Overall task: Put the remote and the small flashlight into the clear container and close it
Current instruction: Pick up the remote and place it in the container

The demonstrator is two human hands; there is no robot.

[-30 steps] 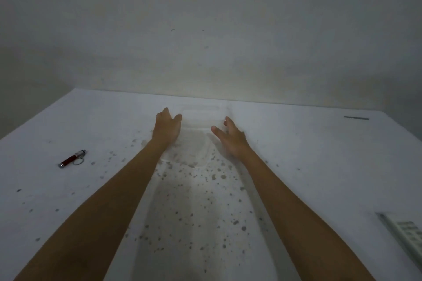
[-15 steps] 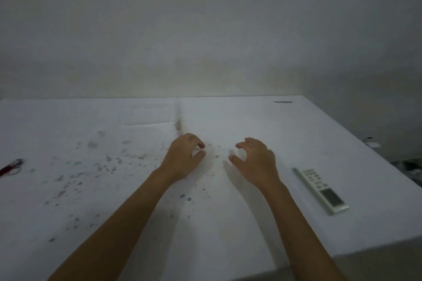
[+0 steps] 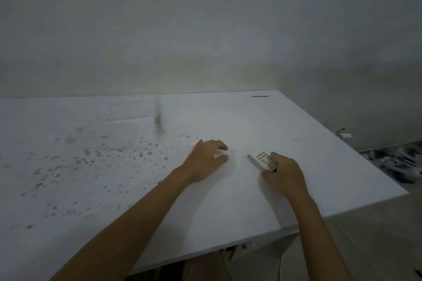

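The white remote (image 3: 262, 159) lies right of the table's middle, its keypad end pointing away from me. My right hand (image 3: 283, 175) is closed over its near end, with fingers on top and the thumb at its left side. About a hand's width to the left, my left hand (image 3: 205, 159) rests on the white table (image 3: 228, 212), fingers loosely curled and holding nothing. A faint transparent outline (image 3: 124, 118) at the back left may be the clear container; I cannot tell. The small flashlight is out of view.
Dark specks and stains (image 3: 91, 162) cover the left half of the table. A thin dark strip (image 3: 259, 96) lies at the far right corner. The table's right edge runs close to my right hand. Beyond it on the floor are black-and-white clutter (image 3: 392, 163) and a small white object (image 3: 344, 135).
My view swung to the right, so the flashlight left the frame. Both hands drew back from the far middle. My right hand moved right and closed on the remote.
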